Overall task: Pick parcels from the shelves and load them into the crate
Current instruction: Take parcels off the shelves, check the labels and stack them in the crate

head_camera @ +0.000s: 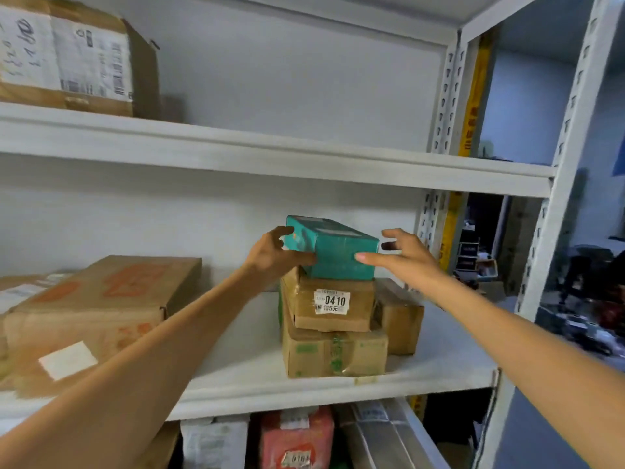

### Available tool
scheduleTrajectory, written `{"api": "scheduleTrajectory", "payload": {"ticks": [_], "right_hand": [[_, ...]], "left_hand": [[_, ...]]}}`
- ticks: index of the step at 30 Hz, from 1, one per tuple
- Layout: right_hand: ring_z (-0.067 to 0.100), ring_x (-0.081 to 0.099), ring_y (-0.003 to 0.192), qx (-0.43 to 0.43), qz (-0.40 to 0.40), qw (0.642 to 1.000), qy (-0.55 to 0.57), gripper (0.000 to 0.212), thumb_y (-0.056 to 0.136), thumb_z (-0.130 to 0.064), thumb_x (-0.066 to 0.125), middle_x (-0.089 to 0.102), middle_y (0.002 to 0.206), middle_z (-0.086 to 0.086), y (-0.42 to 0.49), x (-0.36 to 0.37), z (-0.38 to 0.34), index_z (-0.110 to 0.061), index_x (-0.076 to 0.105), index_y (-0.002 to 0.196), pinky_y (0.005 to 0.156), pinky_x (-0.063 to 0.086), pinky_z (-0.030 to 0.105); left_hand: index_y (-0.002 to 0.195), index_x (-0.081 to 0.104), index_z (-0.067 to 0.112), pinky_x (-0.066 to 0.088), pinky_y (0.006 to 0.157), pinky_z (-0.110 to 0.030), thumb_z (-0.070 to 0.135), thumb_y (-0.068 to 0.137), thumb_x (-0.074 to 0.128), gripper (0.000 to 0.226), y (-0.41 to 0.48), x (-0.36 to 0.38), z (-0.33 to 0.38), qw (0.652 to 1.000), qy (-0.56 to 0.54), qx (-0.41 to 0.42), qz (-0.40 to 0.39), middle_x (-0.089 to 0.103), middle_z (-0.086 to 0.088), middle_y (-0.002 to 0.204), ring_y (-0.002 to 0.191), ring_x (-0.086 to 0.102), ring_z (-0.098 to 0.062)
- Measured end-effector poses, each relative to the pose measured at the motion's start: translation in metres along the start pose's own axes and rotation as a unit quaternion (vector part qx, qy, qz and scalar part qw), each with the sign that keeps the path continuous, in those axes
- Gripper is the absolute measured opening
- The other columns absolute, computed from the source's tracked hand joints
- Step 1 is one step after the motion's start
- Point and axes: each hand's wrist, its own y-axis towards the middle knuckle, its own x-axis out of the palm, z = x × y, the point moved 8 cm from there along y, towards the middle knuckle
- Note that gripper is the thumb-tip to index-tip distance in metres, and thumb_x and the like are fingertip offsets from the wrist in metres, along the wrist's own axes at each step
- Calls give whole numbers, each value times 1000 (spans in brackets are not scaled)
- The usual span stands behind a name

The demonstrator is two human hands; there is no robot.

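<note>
A teal box (338, 255) sits on top of a stack on the middle shelf (257, 384). Under it is a brown carton labelled 0410 (333, 309), which lies on a wider brown carton with green print (334, 353). My left hand (274, 255) holds the teal box's left end, with its thumb on the front face and its fingers curled round the side. My right hand (406, 255) is spread at the box's right end. Its thumb tip touches the front face and its fingers hover beside the box. No crate is in view.
A small brown carton (400, 316) stands behind the stack on the right. A large flat carton with red print (94, 309) fills the shelf's left. Another carton (67, 55) sits on the shelf above. Red (297, 434), white (216, 445) and grey (382, 431) parcels lie below. The upright (554, 211) bounds the right.
</note>
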Motion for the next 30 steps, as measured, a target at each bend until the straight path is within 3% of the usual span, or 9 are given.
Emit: {"api": "scheduleTrajectory", "payload": {"ticks": [3,5,7,10,13,16,22,27,30], "right_hand": [[25,57,116,8,-28,997,76,80,74,-63,69,58,132,10,10,12,0,-9,54,132,102,45,45],[28,63,104,9,-11,992,123,63,82,-58,64,68,111,16,13,20,-4,-2,65,110,95,50,49],[24,67,90,19,10,990,140,46,85,-51,65,70,97,11,13,26,-7,-7,66,96,84,56,45],[21,68,85,29,22,982,187,36,79,-44,75,71,92,6,10,30,-8,-12,65,92,79,58,42],[19,66,89,11,23,977,211,42,71,-31,85,68,100,3,-1,27,-10,-16,55,96,79,56,42],[11,60,97,-30,5,982,187,53,66,-24,88,63,106,-4,-19,29,-12,-20,45,97,78,51,32],[1,53,107,-78,2,975,210,70,61,-15,90,61,106,-23,-58,41,-14,-29,53,119,80,42,15],[8,60,111,-77,-5,978,191,78,57,-14,92,67,113,-13,-79,46,-14,-24,55,124,90,53,32],[9,57,113,-77,-1,984,158,82,50,-13,95,64,115,-13,-91,48,-12,-24,52,119,95,50,36]], "left_hand": [[132,52,7,53,91,-31,21,88,67,49,2,23,6,987,-141,-39,-62,64,-11,119,107,63,-23],[117,59,8,55,84,-28,36,89,64,40,2,29,14,985,-152,-50,-56,68,-9,108,99,66,-22],[105,59,12,55,77,-26,45,86,64,38,1,29,18,988,-140,-57,-29,68,-6,99,94,67,-21],[115,54,7,54,86,-32,31,84,72,43,-3,24,16,987,-151,-53,0,68,-12,110,102,66,-26],[116,53,10,55,85,-33,10,80,75,43,-16,17,15,980,-192,-42,-10,68,-11,114,100,67,-25],[123,53,14,55,91,-42,-2,72,77,58,-35,9,13,977,-213,-5,-11,66,-7,121,105,66,-24],[139,48,21,51,98,-47,-11,69,77,82,-70,2,2,974,-219,47,-33,60,-3,131,123,55,-24],[137,49,18,56,91,-39,-14,66,77,82,-89,1,-10,970,-232,53,-39,59,-4,133,124,55,-25],[137,50,20,55,92,-45,-15,64,78,85,-104,3,-23,970,-237,52,-34,59,-3,133,125,54,-24]]}}
